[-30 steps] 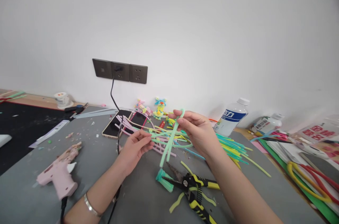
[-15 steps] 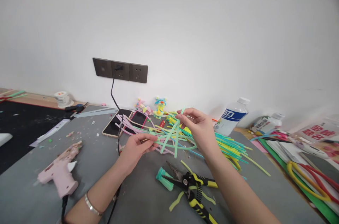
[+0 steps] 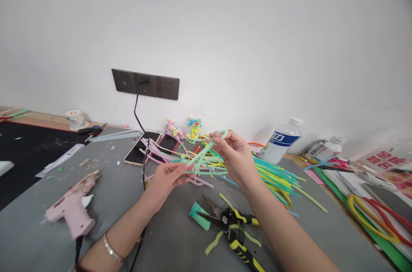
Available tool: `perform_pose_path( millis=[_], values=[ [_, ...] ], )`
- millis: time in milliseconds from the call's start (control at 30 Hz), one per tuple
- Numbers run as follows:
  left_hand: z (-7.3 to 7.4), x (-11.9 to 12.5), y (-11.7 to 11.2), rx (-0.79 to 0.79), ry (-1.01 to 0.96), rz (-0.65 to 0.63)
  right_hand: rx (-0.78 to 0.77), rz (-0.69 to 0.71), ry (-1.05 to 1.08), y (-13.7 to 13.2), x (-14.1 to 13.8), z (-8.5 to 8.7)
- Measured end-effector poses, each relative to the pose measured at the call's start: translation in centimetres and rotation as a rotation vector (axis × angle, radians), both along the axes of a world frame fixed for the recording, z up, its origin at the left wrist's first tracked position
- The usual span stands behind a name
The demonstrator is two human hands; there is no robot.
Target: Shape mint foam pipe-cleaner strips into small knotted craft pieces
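Observation:
My left hand (image 3: 165,181) pinches the crossing point of some light green craft strips (image 3: 200,161) above the grey table (image 3: 167,237). My right hand (image 3: 236,157) is closed on the upper end of one of those green strips and holds it bent over. Both hands hover just in front of a heap of green, yellow and blue strips (image 3: 273,176) and some pink strips (image 3: 157,151). Black-and-yellow pliers (image 3: 233,229) lie on the table below my right wrist, beside a teal plastic piece (image 3: 197,214).
A pink glue gun (image 3: 72,210) lies at the left, its cord running off the front edge. A phone (image 3: 139,154) lies behind the strips under a wall socket (image 3: 145,84). A water bottle (image 3: 282,140), small figures (image 3: 193,128), and red and yellow tubes (image 3: 376,216) sit at the right.
My right hand has drawn the green strip's upper end down and left, folding it toward my left hand. The strip's hanging ends have risen off the table. My left hand stays put.

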State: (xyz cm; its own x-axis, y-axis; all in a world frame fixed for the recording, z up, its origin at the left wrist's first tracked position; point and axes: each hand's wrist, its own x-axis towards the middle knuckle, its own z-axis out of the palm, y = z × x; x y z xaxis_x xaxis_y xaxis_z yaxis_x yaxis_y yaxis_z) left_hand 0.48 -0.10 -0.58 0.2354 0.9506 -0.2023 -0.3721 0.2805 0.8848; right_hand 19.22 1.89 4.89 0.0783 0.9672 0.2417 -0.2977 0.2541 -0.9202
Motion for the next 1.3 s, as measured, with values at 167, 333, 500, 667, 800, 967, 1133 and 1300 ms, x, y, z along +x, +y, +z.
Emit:
perform_pose_path(
  millis=[167,333,500,667,800,967,1133,1300],
  values=[
    [0.1,0.1,0.2,-0.082,-0.097,0.074,-0.028,0.036,0.074,0.0,-0.1,0.1],
    [0.2,0.0,0.3,-0.136,-0.150,0.113,-0.046,0.056,0.057,0.1,-0.2,-0.2],
    [0.4,-0.1,0.3,-0.161,-0.190,0.161,-0.074,0.031,0.042,0.1,-0.2,-0.4],
    [0.2,-0.2,0.5,-0.115,-0.207,0.162,-0.098,-0.010,0.067,0.3,0.0,-0.4],
    [0.0,-0.3,0.6,-0.073,-0.195,0.131,-0.093,-0.027,0.045,0.4,0.0,-0.5],
    [-0.2,-0.4,0.6,-0.058,-0.173,0.135,-0.079,-0.052,0.031,0.4,-0.2,-0.8],
    [-0.2,-0.4,0.6,-0.054,-0.172,0.163,-0.033,-0.043,-0.059,0.2,0.0,-0.7],
    [0.2,-0.3,0.8,-0.081,-0.187,0.252,-0.044,0.044,-0.260,-0.2,0.6,0.2]
  ],
)
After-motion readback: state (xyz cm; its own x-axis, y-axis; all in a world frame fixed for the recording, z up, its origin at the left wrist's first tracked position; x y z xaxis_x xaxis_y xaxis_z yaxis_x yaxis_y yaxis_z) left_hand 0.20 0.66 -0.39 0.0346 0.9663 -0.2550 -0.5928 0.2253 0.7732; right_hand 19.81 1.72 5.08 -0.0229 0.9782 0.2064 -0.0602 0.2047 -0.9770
